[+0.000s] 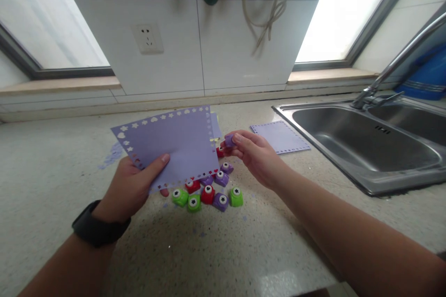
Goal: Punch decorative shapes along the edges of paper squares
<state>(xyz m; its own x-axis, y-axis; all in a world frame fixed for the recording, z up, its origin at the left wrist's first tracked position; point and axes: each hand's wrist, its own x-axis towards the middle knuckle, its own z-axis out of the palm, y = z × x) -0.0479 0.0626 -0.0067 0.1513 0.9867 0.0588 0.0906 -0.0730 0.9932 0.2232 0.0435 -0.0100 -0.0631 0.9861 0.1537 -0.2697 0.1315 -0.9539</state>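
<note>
My left hand (134,183) grips a purple sheet of paper (174,148) by its lower left part, thumb on top. Small cut-out shapes such as hearts, stars and flowers run along the sheet's edges. Just off the sheet's right edge, my right hand (252,151) pinches a small purple punch (229,140) between thumb and fingers. Several green, red and purple punches lie on the counter below the sheet, among them a green punch (236,196), a red punch (208,194) and a purple punch (220,201). The sheet partly covers some of them.
Another purple sheet with punched edges (280,137) lies on the counter (167,250) beside the steel sink (365,141). Purple paper bits (113,155) are scattered at the left. A faucet (393,65) and a blue object (423,76) stand at the right.
</note>
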